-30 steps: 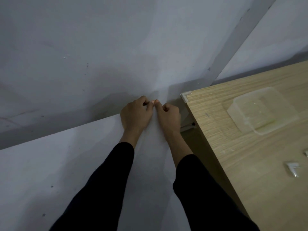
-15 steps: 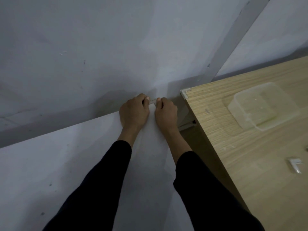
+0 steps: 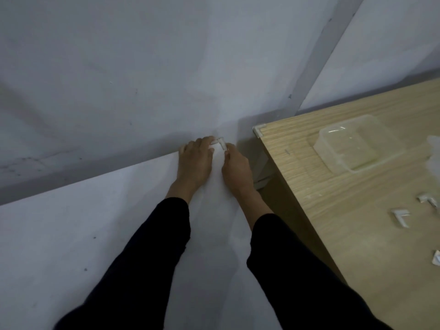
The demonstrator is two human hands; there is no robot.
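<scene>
— What's the setting?
— A white tabletop [image 3: 71,234] against a grey wall [image 3: 119,67], with a wooden desk [image 3: 345,191] just beside it.
— And the hands?
— The left hand [image 3: 194,163] and right hand [image 3: 237,170], fingers curled, both pinch a corner guard [image 3: 220,141] at the tabletop's far corner.

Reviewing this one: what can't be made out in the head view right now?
Head view:
Guard: clear, small, partly under the fingertips of the left hand and right hand; its seating on the corner of the white table is hidden.
Box on the wooden table: see-through and blurred; contents unreadable.
Loose piece at the right edge: cut off by the frame.
</scene>
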